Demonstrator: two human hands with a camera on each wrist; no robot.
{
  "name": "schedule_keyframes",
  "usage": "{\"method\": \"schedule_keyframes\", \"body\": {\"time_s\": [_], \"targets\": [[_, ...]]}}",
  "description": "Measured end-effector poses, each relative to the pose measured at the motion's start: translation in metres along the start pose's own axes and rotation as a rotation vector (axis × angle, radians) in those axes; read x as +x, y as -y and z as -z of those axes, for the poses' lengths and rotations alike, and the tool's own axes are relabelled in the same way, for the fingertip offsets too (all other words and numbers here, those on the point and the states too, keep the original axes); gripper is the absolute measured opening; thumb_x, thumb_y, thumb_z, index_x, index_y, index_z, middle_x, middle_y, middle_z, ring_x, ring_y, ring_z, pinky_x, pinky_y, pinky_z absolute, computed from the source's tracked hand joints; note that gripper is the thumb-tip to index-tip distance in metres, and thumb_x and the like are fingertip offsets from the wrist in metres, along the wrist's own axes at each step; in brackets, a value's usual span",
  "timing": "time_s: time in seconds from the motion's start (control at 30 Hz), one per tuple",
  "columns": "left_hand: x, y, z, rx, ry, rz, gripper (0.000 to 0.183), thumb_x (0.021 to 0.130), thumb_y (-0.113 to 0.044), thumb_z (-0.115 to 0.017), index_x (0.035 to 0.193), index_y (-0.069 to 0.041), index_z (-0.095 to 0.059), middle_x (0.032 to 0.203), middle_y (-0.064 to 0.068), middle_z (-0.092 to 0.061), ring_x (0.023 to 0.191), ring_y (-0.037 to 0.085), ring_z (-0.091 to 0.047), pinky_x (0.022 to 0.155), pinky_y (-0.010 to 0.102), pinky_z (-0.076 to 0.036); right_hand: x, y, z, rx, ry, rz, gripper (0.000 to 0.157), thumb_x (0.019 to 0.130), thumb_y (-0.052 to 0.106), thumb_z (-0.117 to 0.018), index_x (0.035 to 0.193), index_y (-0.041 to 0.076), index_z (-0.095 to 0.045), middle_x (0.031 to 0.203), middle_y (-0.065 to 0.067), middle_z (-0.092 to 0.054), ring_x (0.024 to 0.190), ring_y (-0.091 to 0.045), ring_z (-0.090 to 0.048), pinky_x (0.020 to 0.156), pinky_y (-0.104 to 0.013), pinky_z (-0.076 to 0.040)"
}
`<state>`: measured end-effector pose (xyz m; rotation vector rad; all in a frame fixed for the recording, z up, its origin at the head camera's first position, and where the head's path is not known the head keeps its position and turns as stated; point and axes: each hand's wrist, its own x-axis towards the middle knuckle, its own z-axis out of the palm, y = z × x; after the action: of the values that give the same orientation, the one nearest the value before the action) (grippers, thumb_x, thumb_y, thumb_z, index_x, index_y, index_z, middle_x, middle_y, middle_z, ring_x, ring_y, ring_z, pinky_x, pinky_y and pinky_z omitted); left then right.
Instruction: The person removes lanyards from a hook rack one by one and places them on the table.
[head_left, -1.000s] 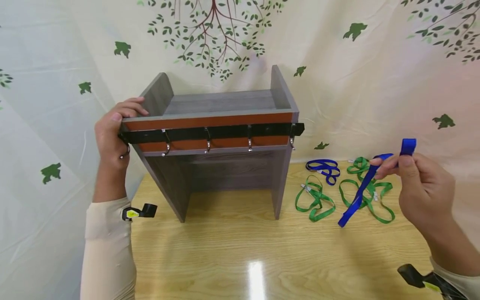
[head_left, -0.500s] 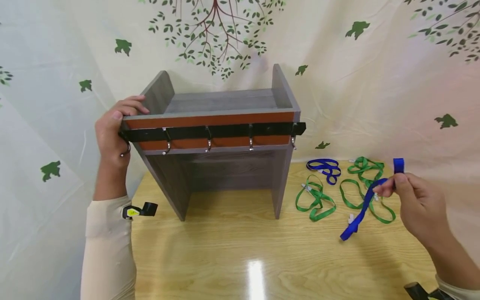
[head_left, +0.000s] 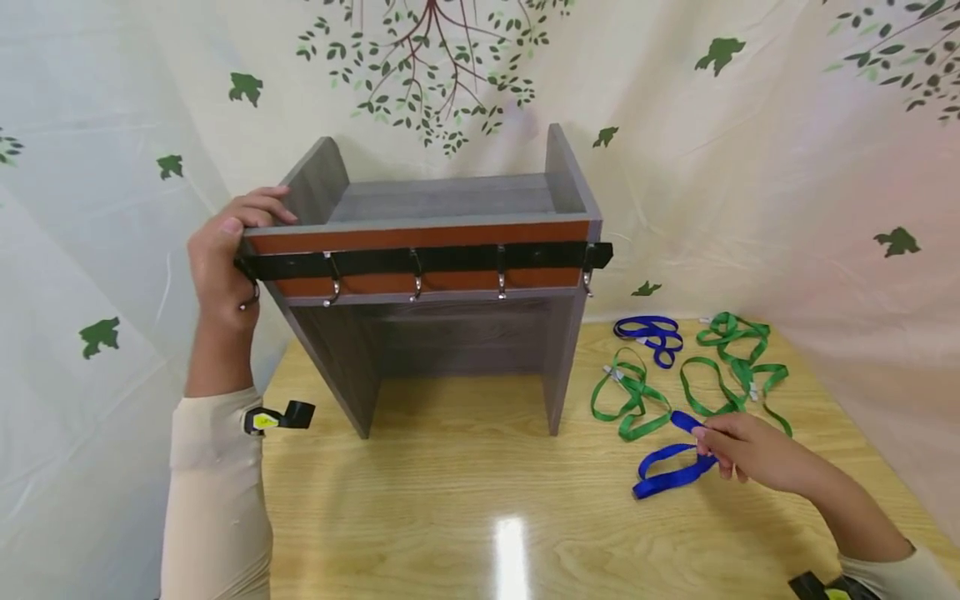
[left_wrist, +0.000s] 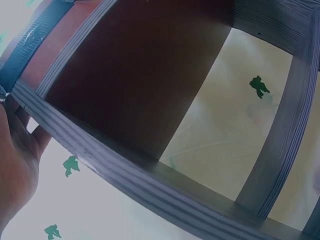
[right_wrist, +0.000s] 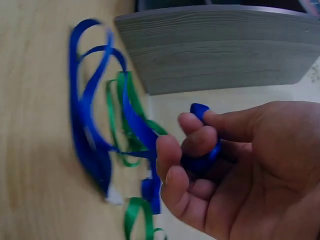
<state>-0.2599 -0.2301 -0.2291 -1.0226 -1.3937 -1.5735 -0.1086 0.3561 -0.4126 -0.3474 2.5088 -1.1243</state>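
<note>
My left hand (head_left: 225, 258) grips the upper left corner of a grey wooden shelf unit (head_left: 558, 350), fingers over the top edge and thumb toward the front. Across the unit's orange front runs a black rail (head_left: 457, 260) with several silver hooks (head_left: 417, 287). In the left wrist view, that hand (left_wrist: 17, 165) shows at the side panel's edge. My right hand (head_left: 753, 450) pinches a blue lanyard (head_left: 666, 482) low over the table, right of the unit. Its loops (right_wrist: 75, 110) hang from the fingers in the right wrist view.
Green lanyards (head_left: 633, 400) lie on the wooden table (head_left: 435, 517) right of the unit, with another blue lanyard (head_left: 648, 327) behind them. A pale cloth (head_left: 675, 167) printed with leaves and branches hangs behind and at the sides.
My right hand has come down and to the left with the blue lanyard, whose strap now spreads in a loop near the tabletop. My left hand stays on the shelf unit.
</note>
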Motion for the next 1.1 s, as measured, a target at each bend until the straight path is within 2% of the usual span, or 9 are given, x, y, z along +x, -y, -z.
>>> {"method": "schedule_keyframes", "body": {"time_s": [0.2,0.37,0.5,0.63,0.73,0.8,0.87,0.97,1.1], "targets": [[-0.001,0.001,0.001,-0.012,0.006,0.009,0.043,0.104,-0.016,-0.043,0.077,0.012,-0.059,0.088,0.003,-0.077,0.096,0.024,-0.072,0.112,0.04,-0.051,0.008,-0.021,-0.012,-0.042,0.068,-0.094,0.027,0.111,0.013,-0.049,0.095,0.0,-0.067,0.068,0.001,-0.052,0.055,-0.009,-0.052,0.049,-0.023,-0.039],[-0.003,0.002,0.001,-0.022,0.012,0.016,0.042,0.105,-0.016,-0.043,0.078,0.012,-0.06,0.09,0.004,-0.078,0.1,0.026,-0.072,0.112,0.039,-0.05,0.007,-0.027,-0.014,-0.15,0.017,-0.162,0.031,0.107,0.01,-0.055,0.077,0.007,-0.057,0.06,0.005,-0.042,0.049,-0.008,-0.039,0.05,-0.023,-0.036],[-0.003,0.001,0.01,0.027,0.099,0.06,0.04,0.107,-0.015,-0.042,0.085,0.01,-0.065,0.101,0.003,-0.079,0.115,0.027,-0.07,0.119,0.038,-0.046,0.004,-0.026,-0.014,-0.312,-0.053,-0.234,0.037,0.105,0.015,-0.06,0.07,0.014,-0.046,0.061,0.004,-0.041,0.054,-0.011,-0.042,0.053,-0.025,-0.036],[0.0,-0.011,0.025,0.229,0.235,0.191,0.042,0.109,-0.014,-0.037,0.102,0.003,-0.075,0.123,-0.003,-0.077,0.144,0.024,-0.056,0.128,0.034,-0.036,0.003,-0.02,-0.008,-0.347,-0.066,-0.297,0.027,0.104,0.021,-0.063,0.089,-0.002,-0.064,0.075,-0.008,-0.062,0.061,-0.013,-0.058,0.056,-0.029,-0.047],[0.003,-0.025,0.031,0.411,0.305,0.276,0.042,0.111,-0.017,-0.038,0.118,0.002,-0.075,0.139,-0.008,-0.071,0.155,0.019,-0.046,0.131,0.029,-0.03,0.002,-0.012,-0.001,-0.338,-0.068,-0.317,0.039,0.105,0.022,-0.063,0.12,-0.014,-0.065,0.097,-0.02,-0.074,0.066,-0.017,-0.069,0.058,-0.034,-0.054],[0.002,-0.036,0.032,0.513,0.295,0.287,0.04,0.111,-0.021,-0.043,0.128,-0.001,-0.074,0.143,-0.012,-0.068,0.155,0.015,-0.045,0.13,0.026,-0.031,0.0,-0.006,0.002,-0.382,-0.103,-0.306,0.048,0.104,0.024,-0.064,0.127,-0.018,-0.063,0.11,-0.03,-0.073,0.075,-0.027,-0.073,0.063,-0.04,-0.057],[-0.003,-0.049,0.027,0.588,0.24,0.239,0.04,0.11,-0.028,-0.05,0.132,-0.003,-0.072,0.145,-0.008,-0.068,0.153,0.015,-0.048,0.129,0.026,-0.033,-0.002,0.0,0.003,-0.435,-0.154,-0.294,0.053,0.103,0.027,-0.065,0.129,-0.019,-0.061,0.123,-0.039,-0.066,0.092,-0.044,-0.073,0.072,-0.05,-0.06],[-0.019,-0.069,0.006,0.627,0.072,0.048,0.051,0.105,-0.043,-0.058,0.125,0.0,-0.075,0.137,0.009,-0.073,0.144,0.027,-0.058,0.127,0.036,-0.038,-0.006,0.01,0.001,-0.503,-0.246,-0.253,0.055,0.103,0.031,-0.065,0.129,-0.017,-0.063,0.139,-0.047,-0.051,0.118,-0.063,-0.058,0.086,-0.064,-0.056],[-0.047,-0.091,-0.031,0.572,-0.086,-0.254,0.057,0.099,-0.048,-0.061,0.103,0.007,-0.076,0.116,0.025,-0.074,0.126,0.037,-0.065,0.12,0.047,-0.045,-0.005,0.029,-0.01,-0.457,-0.306,-0.154,0.051,0.105,0.032,-0.063,0.132,-0.011,-0.065,0.144,-0.042,-0.049,0.122,-0.061,-0.056,0.089,-0.066,-0.056]]}}
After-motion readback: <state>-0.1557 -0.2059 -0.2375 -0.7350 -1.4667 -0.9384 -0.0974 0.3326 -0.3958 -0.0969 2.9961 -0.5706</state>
